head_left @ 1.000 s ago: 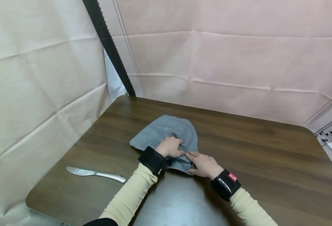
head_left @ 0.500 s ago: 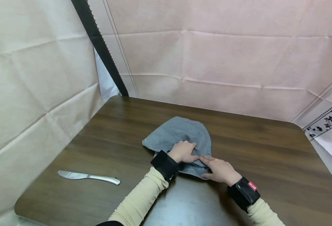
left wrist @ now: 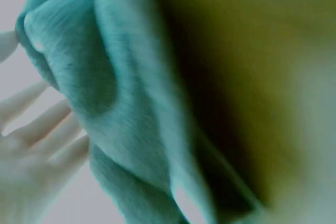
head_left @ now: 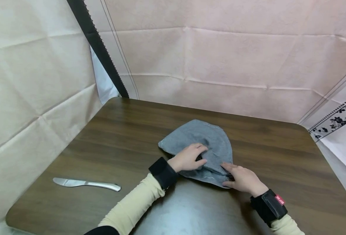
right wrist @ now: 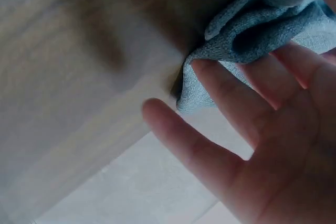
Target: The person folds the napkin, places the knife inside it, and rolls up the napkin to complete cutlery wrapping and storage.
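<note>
A grey-blue cloth [head_left: 187,137] with a pale stitched edge lies bunched on the brown table, its far edge rounded and one corner pointing left. On its near left part rests my left hand [head_left: 189,157], thumb and fingers apart. My right hand [head_left: 244,179] touches the cloth's near right corner with spread fingertips. In the right wrist view, the straight fingers [right wrist: 226,90] lie against folds of the cloth [right wrist: 247,40], and the thumb stands off it. The left wrist view shows the cloth [left wrist: 105,87] hanging in loose folds before the spread left fingers [left wrist: 47,124].
A silver table knife [head_left: 86,183] lies to the left on the wooden table [head_left: 102,147], blade pointing left. Pale fabric sheets [head_left: 220,62] hang behind the table and along its left side. A black strip [head_left: 99,49] runs down to the far left corner.
The cloth has slid right over the table, away from the knife, with both hands on it. My hands have moved apart, the left one drawing back leftward. The head view has shifted slightly.
</note>
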{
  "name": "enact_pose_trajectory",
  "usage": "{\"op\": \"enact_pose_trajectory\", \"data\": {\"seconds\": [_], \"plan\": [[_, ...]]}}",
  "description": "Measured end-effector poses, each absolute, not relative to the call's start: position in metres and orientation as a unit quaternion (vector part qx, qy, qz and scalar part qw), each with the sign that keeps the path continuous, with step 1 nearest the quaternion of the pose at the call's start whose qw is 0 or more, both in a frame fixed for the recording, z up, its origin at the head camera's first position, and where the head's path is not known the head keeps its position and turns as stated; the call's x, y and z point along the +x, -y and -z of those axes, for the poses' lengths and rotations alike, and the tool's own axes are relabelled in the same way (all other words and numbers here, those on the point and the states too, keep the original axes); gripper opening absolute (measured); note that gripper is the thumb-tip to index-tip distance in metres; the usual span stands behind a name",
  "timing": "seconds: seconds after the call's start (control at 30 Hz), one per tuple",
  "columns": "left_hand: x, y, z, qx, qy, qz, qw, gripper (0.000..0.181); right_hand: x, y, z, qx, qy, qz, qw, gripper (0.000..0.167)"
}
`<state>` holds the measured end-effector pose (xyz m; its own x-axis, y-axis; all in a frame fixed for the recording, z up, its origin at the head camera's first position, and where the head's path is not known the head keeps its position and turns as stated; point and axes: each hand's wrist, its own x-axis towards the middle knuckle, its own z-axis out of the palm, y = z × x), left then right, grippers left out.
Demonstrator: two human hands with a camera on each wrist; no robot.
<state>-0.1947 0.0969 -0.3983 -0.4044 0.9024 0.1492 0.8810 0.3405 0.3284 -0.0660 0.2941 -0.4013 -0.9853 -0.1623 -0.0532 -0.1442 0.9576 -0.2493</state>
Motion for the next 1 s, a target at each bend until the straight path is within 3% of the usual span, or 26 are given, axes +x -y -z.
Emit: {"op": "enact_pose_trajectory", "data": {"seconds": [0.1, 0.17, 0.27, 0.37, 0.5, 0.6, 0.77, 0.9, 1.0], "plan": [[-0.185, -0.080, 0.401, 0.566, -0.808, -0.132, -0.098, 0.021, -0.065, -0.298, 0.403, -0.088, -0.989, 0.122, 0.003, 0.048], [-0.180, -0.069, 0.401, 0.571, -0.806, -0.079, -0.131, 0.020, -0.066, -0.298, 0.402, -0.096, -0.988, 0.117, -0.030, 0.034], [-0.175, -0.057, 0.401, 0.568, -0.819, 0.004, -0.078, 0.034, -0.070, -0.300, 0.400, -0.098, -0.986, 0.111, -0.071, 0.006], [-0.175, -0.050, 0.402, 0.563, -0.823, 0.067, -0.022, 0.043, -0.074, -0.303, 0.395, -0.077, -0.985, 0.114, -0.103, 0.020], [-0.179, -0.047, 0.406, 0.584, -0.805, 0.092, -0.051, 0.022, -0.078, -0.307, 0.390, -0.033, -0.984, 0.121, -0.130, 0.029], [-0.182, -0.043, 0.405, 0.602, -0.794, 0.076, -0.042, 0.013, -0.078, -0.311, 0.388, 0.002, -0.982, 0.121, -0.145, 0.027], [-0.185, -0.026, 0.392, 0.589, -0.805, 0.021, 0.063, 0.012, -0.079, -0.312, 0.389, 0.041, -0.975, 0.137, -0.172, 0.022], [-0.180, -0.016, 0.386, 0.608, -0.787, -0.002, 0.106, 0.010, -0.083, -0.309, 0.395, 0.009, -0.968, 0.177, -0.179, 0.016], [-0.176, -0.014, 0.385, 0.640, -0.758, -0.029, 0.127, 0.014, -0.081, -0.308, 0.401, -0.045, -0.961, 0.224, -0.157, 0.002]]}}
